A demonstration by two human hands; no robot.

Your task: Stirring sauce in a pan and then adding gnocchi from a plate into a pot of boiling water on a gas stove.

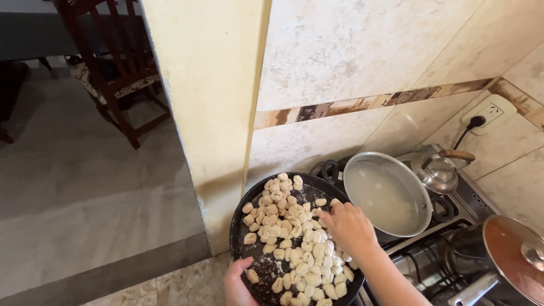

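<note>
Dumplings (294, 238): small pale dough pieces, dusted with flour, heaped on the round dark tray (255, 258); they lie mostly on its right and middle, a few loose ones at its left rim.
Tray: I hold it above the stove's near-left edge, its far-right rim close beside the pot of water (387, 194); I cannot tell whether the two touch.
My right hand (347, 226): laid on the pile at the tray's right side, fingers curved down and loosely together on the pieces; whether they pinch any I cannot tell.
My left hand (237, 283): at the tray's near-left rim, thumb on top and the fingers closed around the edge from under it.
Pot: wide, metal, cloudy water, on a burner right of the tray.
Around: a metal kettle (439, 171) far right, a lidded pan (510, 258) near right, tiled wall behind, floor (85, 198) on the left.
Risk, spill: only one hand carries the tray by its rim; if it dips, I judge pieces roll off toward the floor.
Risk, splash: many pieces pushed at once could throw hot water on my right hand.
Risk, miss: any gap between rim and pot lets pieces fall onto the burner.
Risk, clumping: floured pieces pressed together may stick.
</note>
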